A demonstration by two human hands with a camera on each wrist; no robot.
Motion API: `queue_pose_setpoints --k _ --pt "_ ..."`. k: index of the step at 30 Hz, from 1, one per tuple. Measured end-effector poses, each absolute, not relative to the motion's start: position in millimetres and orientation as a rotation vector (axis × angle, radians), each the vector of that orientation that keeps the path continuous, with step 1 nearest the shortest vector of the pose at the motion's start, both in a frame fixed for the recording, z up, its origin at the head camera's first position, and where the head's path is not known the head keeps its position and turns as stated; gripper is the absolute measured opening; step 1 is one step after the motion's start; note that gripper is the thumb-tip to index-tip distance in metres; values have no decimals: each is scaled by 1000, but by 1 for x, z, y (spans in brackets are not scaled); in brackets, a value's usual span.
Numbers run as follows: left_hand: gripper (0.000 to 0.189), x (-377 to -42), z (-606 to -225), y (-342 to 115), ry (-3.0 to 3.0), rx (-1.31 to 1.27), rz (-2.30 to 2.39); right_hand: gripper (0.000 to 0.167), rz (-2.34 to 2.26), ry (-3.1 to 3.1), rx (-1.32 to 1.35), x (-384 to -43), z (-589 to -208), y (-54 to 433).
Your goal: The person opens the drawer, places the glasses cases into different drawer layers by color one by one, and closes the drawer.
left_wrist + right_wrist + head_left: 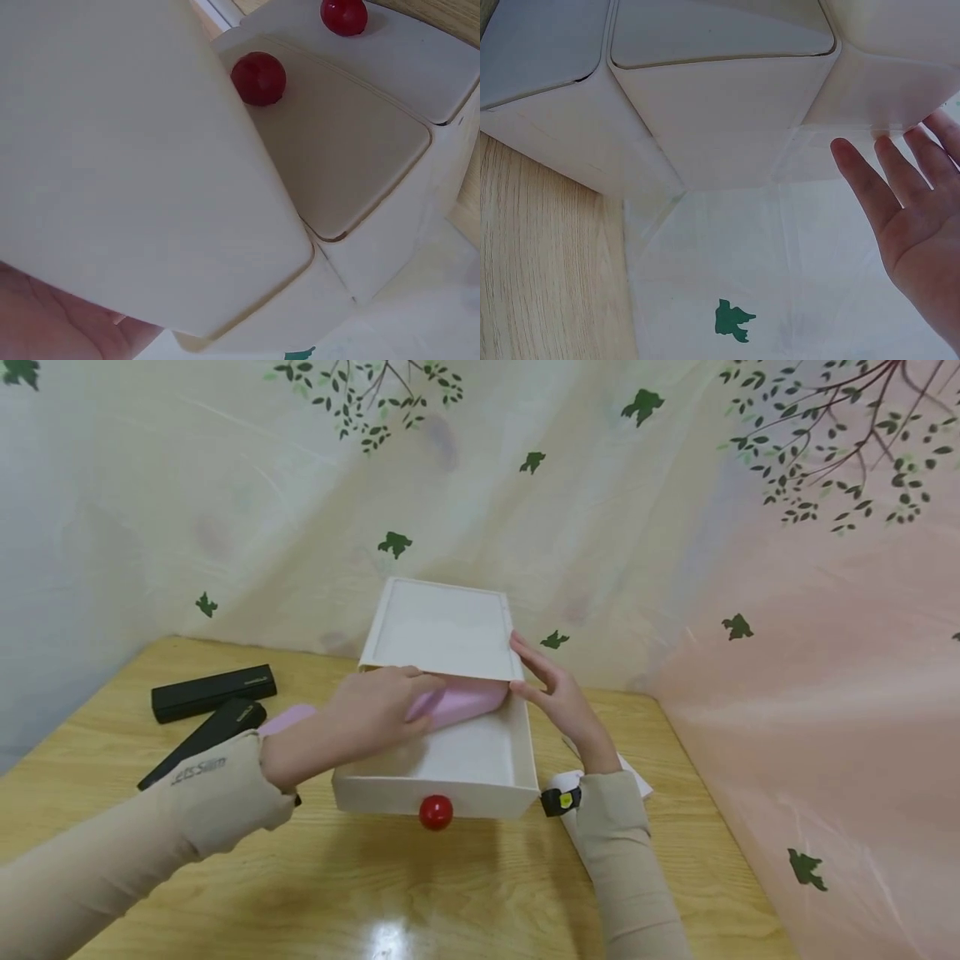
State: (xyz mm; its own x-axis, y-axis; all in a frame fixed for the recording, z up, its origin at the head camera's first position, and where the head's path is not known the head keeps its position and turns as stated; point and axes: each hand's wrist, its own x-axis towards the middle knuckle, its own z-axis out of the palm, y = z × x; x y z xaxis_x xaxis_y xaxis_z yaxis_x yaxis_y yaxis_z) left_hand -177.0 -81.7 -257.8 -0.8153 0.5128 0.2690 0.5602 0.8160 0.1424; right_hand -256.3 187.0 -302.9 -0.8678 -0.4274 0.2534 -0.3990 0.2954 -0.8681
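At the head view's centre, a smooth lilac object (472,700), partly hidden, is apparently gripped by the left hand (375,706) inside a white drawer (465,758). The cabinet's (442,622) right edge is touched by the spread-fingered right hand (558,697). Two glossy, round red knobs (259,79) are shown upper right in the left wrist view; one in the head view.

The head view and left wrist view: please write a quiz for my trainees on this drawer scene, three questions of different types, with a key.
1. Which of the two hands holds the pink object at the open drawer?
2. How many red knobs show in the left wrist view?
3. True or false: the black cases lie right of the drawer unit.

Key
1. The left hand.
2. Two.
3. False: the black cases lie left of the drawer unit.
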Motion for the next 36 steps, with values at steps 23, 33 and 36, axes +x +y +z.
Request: queue_pose_setpoints --k 23,33,36 --pt "41 -175 -272 -174 -2668 -379 -626 59 -1631 2527 -861 -255 -303 188" --pt "52 -184 -321 -214 -2873 -254 -484 59 -1560 2596 -895 -255 -302 187" --pt "57 -185 -331 -223 -2923 -264 -434 58 -1533 2630 -902 -255 -302 187"
